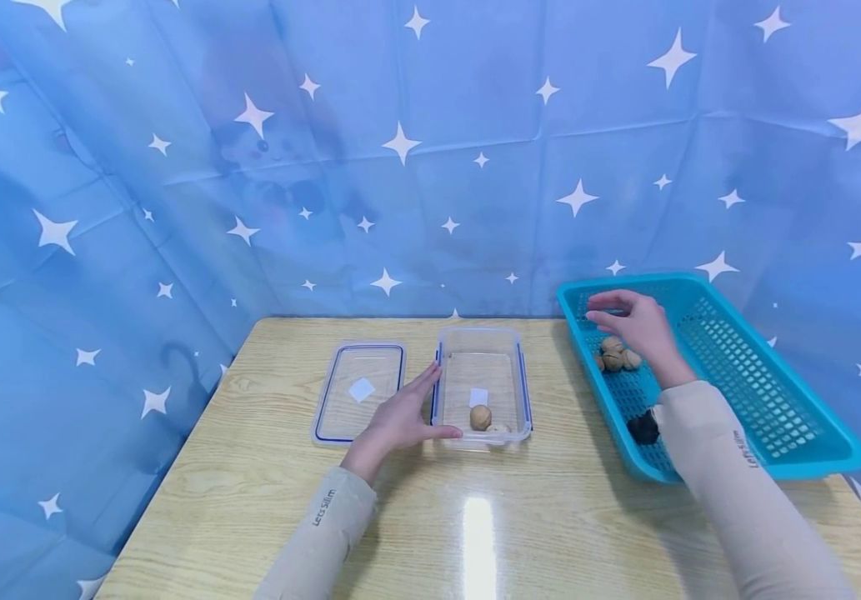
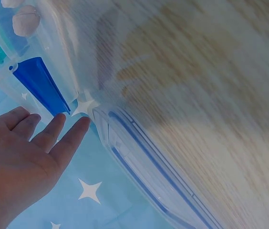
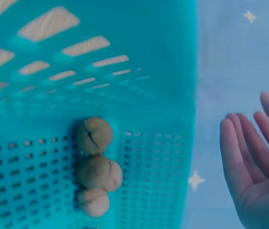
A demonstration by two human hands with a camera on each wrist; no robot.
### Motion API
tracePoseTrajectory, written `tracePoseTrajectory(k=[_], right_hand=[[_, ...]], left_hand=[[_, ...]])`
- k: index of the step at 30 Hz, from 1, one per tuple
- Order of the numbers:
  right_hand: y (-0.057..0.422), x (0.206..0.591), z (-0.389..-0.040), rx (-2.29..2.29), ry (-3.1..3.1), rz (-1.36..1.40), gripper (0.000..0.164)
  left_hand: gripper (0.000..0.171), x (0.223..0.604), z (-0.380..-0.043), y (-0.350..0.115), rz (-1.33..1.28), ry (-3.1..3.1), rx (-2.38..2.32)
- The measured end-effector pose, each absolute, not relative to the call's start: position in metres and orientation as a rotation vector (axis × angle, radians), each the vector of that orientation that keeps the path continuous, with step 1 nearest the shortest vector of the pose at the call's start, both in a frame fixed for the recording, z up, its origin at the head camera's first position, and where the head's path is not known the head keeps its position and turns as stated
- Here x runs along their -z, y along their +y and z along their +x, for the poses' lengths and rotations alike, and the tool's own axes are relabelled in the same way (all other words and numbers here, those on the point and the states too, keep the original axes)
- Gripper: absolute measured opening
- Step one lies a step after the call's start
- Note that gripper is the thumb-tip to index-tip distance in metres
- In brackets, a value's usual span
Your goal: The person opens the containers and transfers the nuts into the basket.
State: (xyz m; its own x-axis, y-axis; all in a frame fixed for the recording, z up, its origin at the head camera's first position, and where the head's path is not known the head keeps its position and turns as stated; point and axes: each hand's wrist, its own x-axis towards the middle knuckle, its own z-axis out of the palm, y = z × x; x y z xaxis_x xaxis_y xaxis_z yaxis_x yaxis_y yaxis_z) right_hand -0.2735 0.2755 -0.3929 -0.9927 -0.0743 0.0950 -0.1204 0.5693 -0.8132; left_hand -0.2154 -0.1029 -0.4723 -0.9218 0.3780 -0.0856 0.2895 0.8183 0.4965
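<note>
My left hand [image 1: 400, 414] is spread along the left side of a clear plastic box [image 1: 478, 332], thumb at its front rim and fingertips at its side. Inside the box, a walnut [image 1: 480, 417] lies near the front, with a paler one [image 1: 498, 428] partly seen behind the front wall. A blue side clip [image 2: 41, 83] of the box shows near my left fingers in the left wrist view. My right hand [image 1: 636, 323] hovers over a turquoise basket [image 1: 778, 354], fingers loosely bent with nothing between them. Several walnuts [image 3: 96, 171] sit grouped in the basket below it.
Left of the box, the clear lid [image 1: 362, 417] with its blue seal lies on the wooden table [image 1: 250, 500]. A dark object [image 1: 643, 427] shows beside my right cuff, over the basket. A blue star-patterned cloth [image 1: 475, 208] hangs behind the table.
</note>
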Motion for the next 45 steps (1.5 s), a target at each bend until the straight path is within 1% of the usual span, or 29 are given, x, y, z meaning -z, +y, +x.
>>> tracePoseTrajectory(k=[13, 20, 37, 45], right_hand=[[0.244, 0.369, -0.264, -1.387, -2.729, 0.237, 0.050], [0.224, 0.367, -0.261, -1.408, -2.732, 0.288, 0.045], [0.187, 0.398, -0.266, -1.568, -2.739, 0.393, 0.035], [0.175, 0.414, -0.264, -1.554, -2.779, 0.443, 0.036]], left_hand=[[0.113, 0.470, -0.216, -0.105, 0.518, 2.819, -0.734], [0.114, 0.470, -0.215, -0.104, 0.512, 2.818, -0.732], [0.114, 0.471, -0.215, -0.103, 0.518, 2.816, -0.722], [0.114, 0.472, -0.216, -0.103, 0.515, 2.818, -0.733]])
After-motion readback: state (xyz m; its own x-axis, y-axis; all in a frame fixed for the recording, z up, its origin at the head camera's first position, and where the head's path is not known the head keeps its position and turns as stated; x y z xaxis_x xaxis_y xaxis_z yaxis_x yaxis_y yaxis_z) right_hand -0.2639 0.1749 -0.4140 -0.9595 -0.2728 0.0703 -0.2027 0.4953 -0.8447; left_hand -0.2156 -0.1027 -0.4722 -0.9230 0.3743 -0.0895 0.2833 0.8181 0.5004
